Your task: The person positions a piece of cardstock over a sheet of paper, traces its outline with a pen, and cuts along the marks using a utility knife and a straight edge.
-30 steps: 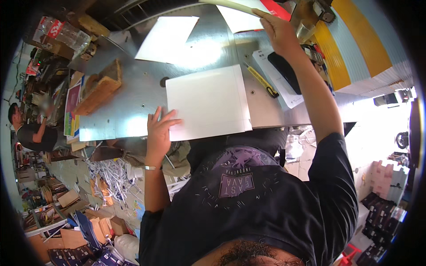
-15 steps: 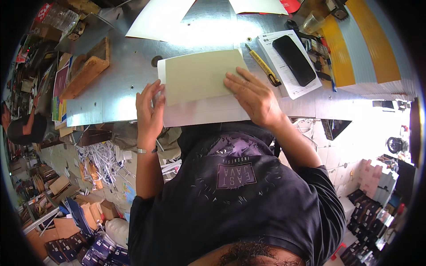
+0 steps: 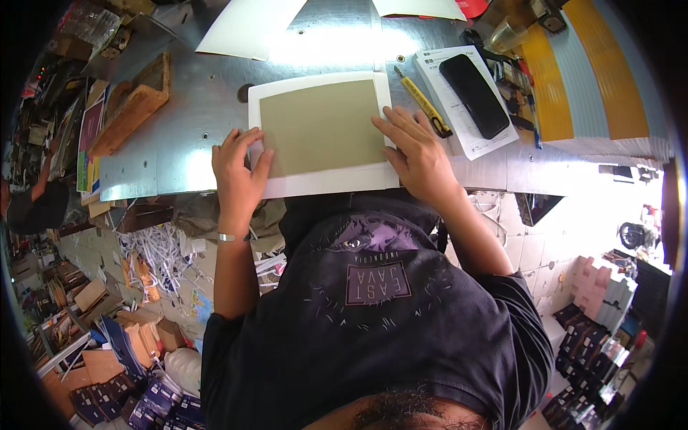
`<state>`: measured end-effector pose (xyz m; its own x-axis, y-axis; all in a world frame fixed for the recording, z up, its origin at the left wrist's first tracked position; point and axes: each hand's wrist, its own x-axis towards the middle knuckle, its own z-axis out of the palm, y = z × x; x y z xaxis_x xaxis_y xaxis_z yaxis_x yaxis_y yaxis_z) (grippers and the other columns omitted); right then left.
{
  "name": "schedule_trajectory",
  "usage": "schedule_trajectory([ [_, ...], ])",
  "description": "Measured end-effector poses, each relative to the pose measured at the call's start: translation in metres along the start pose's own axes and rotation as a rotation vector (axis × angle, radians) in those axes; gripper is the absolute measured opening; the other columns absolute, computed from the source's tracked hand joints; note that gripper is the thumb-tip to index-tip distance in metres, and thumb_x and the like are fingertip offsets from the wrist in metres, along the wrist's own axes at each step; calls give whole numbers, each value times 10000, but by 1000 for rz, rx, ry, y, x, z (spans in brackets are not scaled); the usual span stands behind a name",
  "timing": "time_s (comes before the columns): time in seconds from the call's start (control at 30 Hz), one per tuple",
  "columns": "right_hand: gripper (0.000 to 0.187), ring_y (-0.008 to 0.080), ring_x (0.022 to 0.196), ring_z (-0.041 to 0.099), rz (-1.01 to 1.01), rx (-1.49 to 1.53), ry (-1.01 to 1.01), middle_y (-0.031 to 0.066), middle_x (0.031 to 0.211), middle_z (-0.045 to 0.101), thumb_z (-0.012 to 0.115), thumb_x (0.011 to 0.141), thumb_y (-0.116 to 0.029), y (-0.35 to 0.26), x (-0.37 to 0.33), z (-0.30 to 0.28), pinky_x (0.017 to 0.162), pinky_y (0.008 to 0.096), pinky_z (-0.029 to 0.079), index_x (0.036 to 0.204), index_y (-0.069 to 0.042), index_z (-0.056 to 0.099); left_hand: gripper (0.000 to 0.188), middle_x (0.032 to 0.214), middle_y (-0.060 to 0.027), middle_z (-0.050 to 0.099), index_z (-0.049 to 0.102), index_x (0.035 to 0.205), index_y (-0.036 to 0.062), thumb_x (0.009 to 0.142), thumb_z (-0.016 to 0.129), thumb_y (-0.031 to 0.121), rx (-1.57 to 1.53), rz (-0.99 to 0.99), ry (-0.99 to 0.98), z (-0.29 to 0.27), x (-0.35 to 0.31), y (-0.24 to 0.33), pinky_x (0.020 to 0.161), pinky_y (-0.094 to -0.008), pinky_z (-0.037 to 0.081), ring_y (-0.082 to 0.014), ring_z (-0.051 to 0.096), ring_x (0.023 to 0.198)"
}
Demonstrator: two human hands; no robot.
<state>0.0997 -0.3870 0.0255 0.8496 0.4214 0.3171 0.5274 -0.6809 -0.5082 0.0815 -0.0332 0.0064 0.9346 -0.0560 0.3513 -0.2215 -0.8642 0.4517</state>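
Note:
A grey-beige board (image 3: 319, 129) lies flat on a larger white sheet (image 3: 330, 180), whose border shows along all its sides. My left hand (image 3: 239, 166) rests at the left edge of the sheet, its thumb by the board's lower left corner and its fingers spread apart. Over the right border is my right hand (image 3: 419, 154), fingers stretched out and fingertips near the board's right edge. Neither hand is closed around anything. Just beyond the right hand lies a yellow box cutter (image 3: 424, 104).
A black phone (image 3: 473, 97) lies on a stack of printed paper (image 3: 459, 107) at right. Long yellow and pale blue stacks (image 3: 573, 72) stand farther right. A wooden block (image 3: 132, 111) sits at left on the metal table (image 3: 179, 154). White sheets (image 3: 247, 29) lie at the far side.
The board has gone from lying askew toward the sheet's far edge to lying level within the white border. My right hand has shifted from on top of the board to its right edge.

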Motion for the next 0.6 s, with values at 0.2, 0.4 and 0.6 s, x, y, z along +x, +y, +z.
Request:
schedule_trajectory([
  [0.2,471,374,1457,536,-24,-68,9,169,1497,634,699,970,-92,17,18,11,1233,577,381,1438,-80,660,371,1341,-102,745,736,1240,86,921,826,252,49,81,-2,3,29,-11,1131,-530,420,-395,607,1339],
  [0.4,463,344,1435,557,-15,-15,22,157,1482,645,695,974,-80,22,21,9,1230,553,401,1435,-60,651,457,1319,-118,727,742,1212,55,880,866,344,-12,57,30,1,32,-15,1111,-496,435,-373,643,1242],
  [0.6,479,359,1427,557,43,4,44,158,1483,643,725,961,-92,18,22,10,1244,546,393,1430,-48,641,538,1360,-130,698,751,1237,57,839,897,388,27,122,-16,-2,31,-21,1092,-486,458,-355,611,1264],
])
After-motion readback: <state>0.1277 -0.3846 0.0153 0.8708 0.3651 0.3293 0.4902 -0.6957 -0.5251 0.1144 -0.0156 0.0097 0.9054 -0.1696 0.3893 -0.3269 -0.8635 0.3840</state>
